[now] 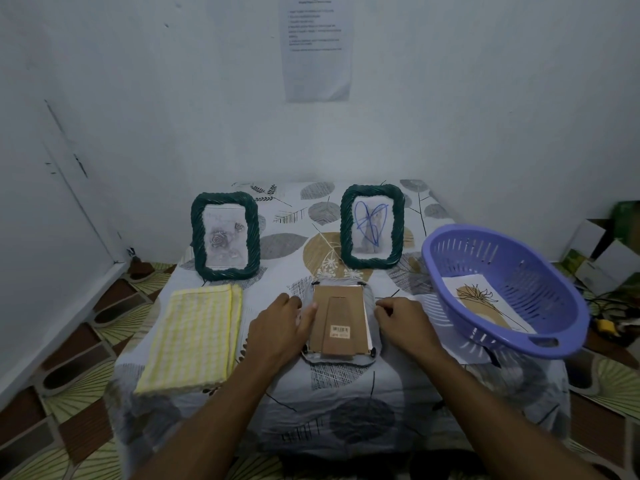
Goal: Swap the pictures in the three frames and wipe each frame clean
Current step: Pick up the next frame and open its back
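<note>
A face-down frame lay on the counter, its cardboard back and folded stand turned up, a barcode sticker near the bottom edge. It was flanked by both hands. The left hand was laid against the frame's left edge, fingers loosely spread and touching the side, nothing gripped. The right hand rested just right of the frame, fingers curled narrow at its right edge; whether they pinched anything could not be told.

Behind the frame, two green frames stood upright: a rose frame to the back left and a heart frame to the back right, the latter showing a blue scribbled heart. A folded yellow cloth lay flat to the frame's left. To its right sat a purple basket, tilted, with a flower print seen inside it. A printed sheet was fixed to the wall above.
</note>
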Tool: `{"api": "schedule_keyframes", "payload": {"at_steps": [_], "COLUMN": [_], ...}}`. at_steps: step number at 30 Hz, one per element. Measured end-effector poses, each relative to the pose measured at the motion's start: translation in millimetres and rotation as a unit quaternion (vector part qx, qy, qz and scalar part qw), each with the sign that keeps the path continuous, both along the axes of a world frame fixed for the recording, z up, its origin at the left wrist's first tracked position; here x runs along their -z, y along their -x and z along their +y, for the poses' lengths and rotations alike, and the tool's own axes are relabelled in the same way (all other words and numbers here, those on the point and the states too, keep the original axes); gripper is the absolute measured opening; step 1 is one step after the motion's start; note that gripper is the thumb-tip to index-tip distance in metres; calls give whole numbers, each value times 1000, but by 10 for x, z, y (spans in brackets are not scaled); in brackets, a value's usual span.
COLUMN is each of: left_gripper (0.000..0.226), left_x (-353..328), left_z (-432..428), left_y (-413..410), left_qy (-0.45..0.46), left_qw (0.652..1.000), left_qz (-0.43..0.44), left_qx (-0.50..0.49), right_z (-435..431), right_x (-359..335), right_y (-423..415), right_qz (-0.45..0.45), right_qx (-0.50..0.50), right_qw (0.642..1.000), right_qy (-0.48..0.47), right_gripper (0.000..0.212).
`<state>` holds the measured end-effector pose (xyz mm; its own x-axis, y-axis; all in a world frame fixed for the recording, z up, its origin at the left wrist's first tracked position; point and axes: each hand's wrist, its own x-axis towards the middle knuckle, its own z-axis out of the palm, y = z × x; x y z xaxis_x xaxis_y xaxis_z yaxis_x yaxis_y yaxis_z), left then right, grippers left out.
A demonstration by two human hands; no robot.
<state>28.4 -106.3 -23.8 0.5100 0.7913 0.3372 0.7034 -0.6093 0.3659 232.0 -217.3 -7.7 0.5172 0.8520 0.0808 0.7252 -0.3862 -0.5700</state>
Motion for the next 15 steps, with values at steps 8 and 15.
{"api": "schedule_keyframes", "payload": {"at_steps": [8,15], "left_gripper": [74,71], "left_x": [-150,-166], "left_z": [-179,-260], "left_y": [-458,-523], "left_qy": [116,146], "left_qw": [988,985], "left_qz": [94,49], "left_qx": [-26,-78], "right_z": [-29,-36], "right_x": [152,209], "right_y": [149,123], "right_qz": [-47,-50], "right_qx": [41,43], "right_qw": [996,995], "right_qy": [-68,-76], "right_gripper": [19,25]}}
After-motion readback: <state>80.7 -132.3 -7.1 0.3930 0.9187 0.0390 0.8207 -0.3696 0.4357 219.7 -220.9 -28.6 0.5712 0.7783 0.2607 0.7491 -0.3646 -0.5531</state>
